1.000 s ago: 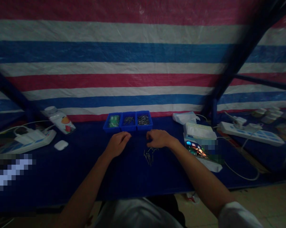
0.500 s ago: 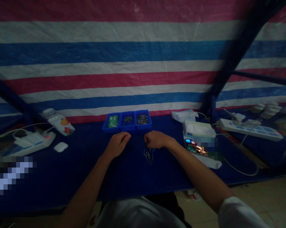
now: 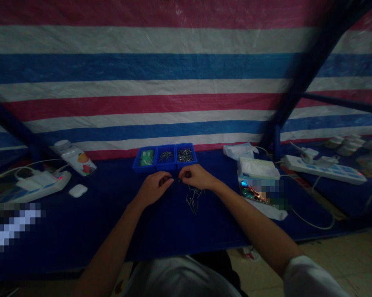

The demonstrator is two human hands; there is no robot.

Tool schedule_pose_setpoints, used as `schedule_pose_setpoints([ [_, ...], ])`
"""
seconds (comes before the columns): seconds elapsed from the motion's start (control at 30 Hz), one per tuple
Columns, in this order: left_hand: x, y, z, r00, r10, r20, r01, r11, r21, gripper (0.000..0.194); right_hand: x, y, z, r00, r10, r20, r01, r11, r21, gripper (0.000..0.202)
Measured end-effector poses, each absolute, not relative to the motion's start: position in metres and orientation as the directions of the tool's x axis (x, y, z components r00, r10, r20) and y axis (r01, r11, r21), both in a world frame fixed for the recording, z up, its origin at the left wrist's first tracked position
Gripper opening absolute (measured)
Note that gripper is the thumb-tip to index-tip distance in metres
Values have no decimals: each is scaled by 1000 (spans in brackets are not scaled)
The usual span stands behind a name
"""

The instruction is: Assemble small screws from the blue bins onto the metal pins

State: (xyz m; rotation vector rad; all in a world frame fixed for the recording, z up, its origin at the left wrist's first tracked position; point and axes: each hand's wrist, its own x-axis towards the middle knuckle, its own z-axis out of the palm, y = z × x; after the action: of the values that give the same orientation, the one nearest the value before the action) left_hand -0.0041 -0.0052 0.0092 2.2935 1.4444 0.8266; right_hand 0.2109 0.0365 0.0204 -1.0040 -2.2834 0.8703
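My right hand (image 3: 196,176) is closed in a pinch just in front of the blue bins. A small dark bit shows at its fingertips, too small to name. Facing it, my left hand (image 3: 155,188) has curled fingers with the thumb pointing right; whatever it holds is hidden. A narrow gap separates the two hands. Below my right hand, several loose screws (image 3: 192,203) lie scattered on the blue table (image 3: 164,231). Behind the hands stand three joined blue bins: the left bin (image 3: 136,164) with green packets, the middle bin (image 3: 165,166) and right bin (image 3: 186,165) with small metal pieces.
On the left are a white bottle (image 3: 77,159), a power strip (image 3: 43,187) and a small white case (image 3: 78,190). To the right lie a tissue pack (image 3: 257,168), a shiny phone-like object (image 3: 254,193) and another power strip (image 3: 325,169). A striped tarp (image 3: 173,99) hangs behind.
My right hand has moved left and slightly up, nearer my left hand, uncovering more of the screws. My left hand stays in nearly the same place, its thumb slightly lower.
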Motion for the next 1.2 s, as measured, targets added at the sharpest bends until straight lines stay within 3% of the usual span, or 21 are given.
schedule_pose_setpoints([
  [0.33,-1,-4,8,382,849,365,650,-527,547,24,194,41,2,-470,867,166,76,227,-971,19],
  [0.57,-3,-5,8,279,887,367,596,-460,658,30,192,40,5,-459,881,114,-108,72,-991,17],
  [0.73,-13,0,2,72,898,434,570,-394,721,41,199,33,17,-582,812,-43,-352,-299,-887,31],
  [0.87,-17,3,1,22,884,466,589,-388,709,44,195,32,17,-620,774,-132,-288,-380,-879,36],
  [1.0,-15,3,2,-24,879,475,626,-357,693,44,181,36,15,-469,873,-136,-337,-319,-886,25],
  [1.07,-16,3,3,-48,886,461,644,-326,692,44,178,39,15,-404,908,-111,-284,-240,-928,26],
  [1.13,-16,2,4,-65,894,444,662,-294,690,43,182,42,17,-387,920,-55,-38,-76,-996,23],
  [1.2,-17,3,5,-72,895,439,678,-279,680,41,194,43,20,-435,900,20,333,182,-925,17],
])
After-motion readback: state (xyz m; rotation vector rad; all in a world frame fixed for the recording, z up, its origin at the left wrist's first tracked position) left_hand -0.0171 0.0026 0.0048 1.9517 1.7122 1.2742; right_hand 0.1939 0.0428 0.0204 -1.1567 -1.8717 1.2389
